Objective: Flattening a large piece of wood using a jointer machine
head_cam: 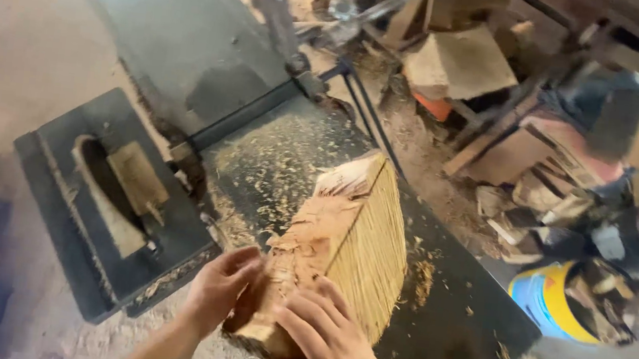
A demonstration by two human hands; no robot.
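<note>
Your left hand [219, 288] and right hand [333, 345], fingers curled, grip wood block [345, 238] on dark surface [447, 330], sawdust [273, 166] around.

You get warm, dim light; wood block [349, 239] lit brightest, edges motion-blurred, right-side clutter soft, corners dark.
</note>
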